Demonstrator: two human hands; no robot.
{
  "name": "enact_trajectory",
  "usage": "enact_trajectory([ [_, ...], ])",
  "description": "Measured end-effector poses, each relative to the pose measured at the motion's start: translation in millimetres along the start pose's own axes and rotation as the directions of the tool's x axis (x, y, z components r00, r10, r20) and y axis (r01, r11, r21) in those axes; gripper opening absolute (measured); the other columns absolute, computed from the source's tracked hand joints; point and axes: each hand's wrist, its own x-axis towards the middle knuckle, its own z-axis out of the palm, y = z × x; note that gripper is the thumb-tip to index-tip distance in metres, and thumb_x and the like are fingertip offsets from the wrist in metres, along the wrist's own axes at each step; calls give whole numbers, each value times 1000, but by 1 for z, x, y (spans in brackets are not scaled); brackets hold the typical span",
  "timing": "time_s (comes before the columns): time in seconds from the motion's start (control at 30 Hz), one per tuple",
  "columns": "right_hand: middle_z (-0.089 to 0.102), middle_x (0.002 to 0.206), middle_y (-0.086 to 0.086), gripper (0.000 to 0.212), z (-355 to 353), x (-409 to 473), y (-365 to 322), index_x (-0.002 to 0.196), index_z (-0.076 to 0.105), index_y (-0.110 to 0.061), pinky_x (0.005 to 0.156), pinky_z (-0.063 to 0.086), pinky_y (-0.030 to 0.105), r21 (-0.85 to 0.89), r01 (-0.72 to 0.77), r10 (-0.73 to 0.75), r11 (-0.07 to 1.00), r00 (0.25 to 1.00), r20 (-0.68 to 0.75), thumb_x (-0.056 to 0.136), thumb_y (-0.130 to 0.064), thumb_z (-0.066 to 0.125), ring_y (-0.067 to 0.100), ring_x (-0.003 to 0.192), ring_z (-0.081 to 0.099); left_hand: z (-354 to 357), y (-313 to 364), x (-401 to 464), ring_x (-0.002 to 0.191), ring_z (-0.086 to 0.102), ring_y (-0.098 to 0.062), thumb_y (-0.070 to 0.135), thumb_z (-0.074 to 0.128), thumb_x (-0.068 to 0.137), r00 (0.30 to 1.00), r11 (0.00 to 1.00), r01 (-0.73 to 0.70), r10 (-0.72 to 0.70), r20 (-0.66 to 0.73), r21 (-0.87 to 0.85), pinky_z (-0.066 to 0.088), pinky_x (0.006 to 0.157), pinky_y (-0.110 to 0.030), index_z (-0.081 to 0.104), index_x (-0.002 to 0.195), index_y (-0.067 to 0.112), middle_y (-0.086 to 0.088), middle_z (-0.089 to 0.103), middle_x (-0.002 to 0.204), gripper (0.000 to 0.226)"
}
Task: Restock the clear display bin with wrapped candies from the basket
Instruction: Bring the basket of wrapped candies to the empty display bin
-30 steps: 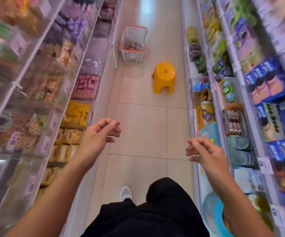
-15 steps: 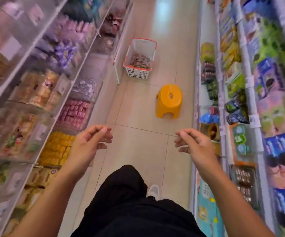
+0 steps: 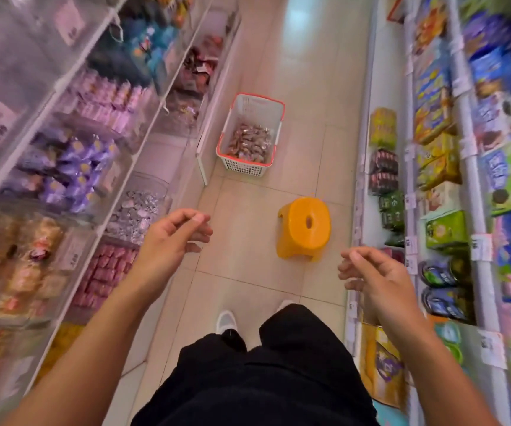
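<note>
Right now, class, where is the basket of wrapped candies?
The basket stands on the aisle floor ahead, beside the left shelving, beyond the yellow stool.

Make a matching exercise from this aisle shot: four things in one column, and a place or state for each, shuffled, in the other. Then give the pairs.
Things
1. basket
2. yellow stool
3. left hand
4. purple wrapped candies

Places or states
A. held out in the air, fingers loosely curled, holding nothing
B. in a clear bin on the left shelving
C. on the floor by the left shelving, brown wrapped candies inside
D. on the floor tiles nearer the right-hand shelves, nothing on it

Pairs: 1-C, 2-D, 3-A, 4-B
</note>
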Motion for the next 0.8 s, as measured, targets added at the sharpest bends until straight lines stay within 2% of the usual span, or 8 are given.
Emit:
enact_trajectory([
  [0.13,73,84,5,15,-18,71,-6,93,75,-25,62,53,23,-10,-30,30,999,999,-29,96,-30,62,17,77,70,56,23,82,69,63,-9,16,55,98,995,998,18,-23,94,52,46,61,-18,68,93,15,2,71,78,14],
  [0.27,73,82,5,20,-25,149,-41,88,75,-25,63,55,22,-29,-47,47,998,999,20,98,-22,58,14,76,70,87,43,144,74,64,-10,18,56,98,995,995,36,-44,87,88,48,66,-22,69,96,15,0,72,83,14],
  [0.4,72,77,3,19,-5,227,-100,88,74,-15,61,54,21,-58,-15,23,998,988,151,98,-15,57,14,72,66,76,61,183,76,67,-11,21,58,97,999,998,33,-32,-17,60,52,64,-18,72,91,21,-3,73,86,16],
  [0.47,71,74,0,17,18,267,-128,90,72,-12,60,51,26,-92,-7,28,996,974,225,98,-13,57,15,71,65,58,65,198,77,68,-12,24,60,96,994,999,39,-35,-105,29,53,63,-17,74,92,24,-3,74,87,14],
  [0.53,71,75,0,15,47,306,-149,91,71,-10,61,48,31,-148,17,29,989,951,307,98,-14,58,16,72,65,36,67,214,79,69,-12,34,63,90,977,999,48,-50,-207,-17,53,64,-17,74,93,27,-4,74,89,14],
  [0.6,70,74,0,14,81,343,-163,91,71,-10,61,50,28,-192,45,33,980,923,384,98,-14,58,14,71,65,13,61,232,80,69,-12,43,63,84,948,996,65,-82,-307,-66,52,65,-19,74,94,29,-4,74,91,21],
  [0.7,70,73,-2,15,135,391,-178,91,70,-13,61,53,22,-268,94,45,959,881,471,99,-12,57,10,68,65,-15,50,269,76,68,-10,36,61,90,901,982,84,-146,-408,-167,50,66,-23,74,90,29,-3,74,88,14],
  [0.8,70,74,-2,15,181,425,-200,90,70,-14,62,53,22,-338,121,73,933,858,508,98,-13,58,9,67,64,-33,50,305,75,68,-10,27,58,96,878,969,127,-209,-431,-210,49,68,-25,75,85,33,1,74,83,22],
])
